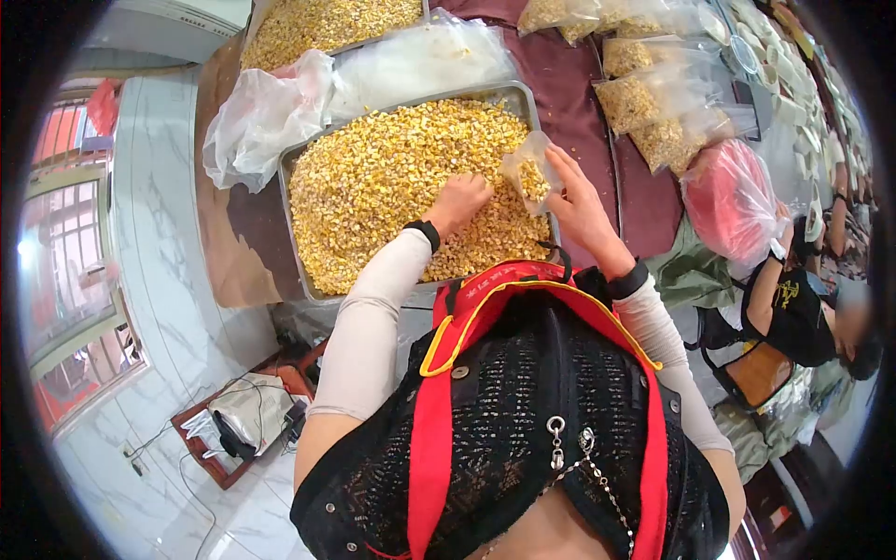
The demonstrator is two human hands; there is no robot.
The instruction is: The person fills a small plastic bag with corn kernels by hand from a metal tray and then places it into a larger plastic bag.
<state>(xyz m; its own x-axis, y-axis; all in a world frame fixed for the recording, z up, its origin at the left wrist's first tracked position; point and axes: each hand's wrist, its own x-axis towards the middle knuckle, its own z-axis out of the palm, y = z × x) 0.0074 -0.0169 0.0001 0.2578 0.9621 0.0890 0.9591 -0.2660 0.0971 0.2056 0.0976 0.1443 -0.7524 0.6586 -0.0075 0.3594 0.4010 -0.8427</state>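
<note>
A large metal tray (284, 201) lies in front of me, heaped with small yellow and pale dried pieces (392, 177) that look like corn. My left hand (459, 203) is closed, knuckles up, with its curled fingers against the heap on the tray's right half; what is inside them is hidden. Over the tray's right edge, my right hand (581, 201) grips a small clear plastic bag (528, 175). Some of the yellow pieces sit inside this bag, and its mouth faces up and left.
Filled clear bags (627, 103) lie at the upper right. Crumpled plastic sheeting (266, 121) touches the tray's left corner. Behind stands a second heaped tray (327, 23). A pink bundle in plastic (733, 201) is at right, beside another person (793, 308).
</note>
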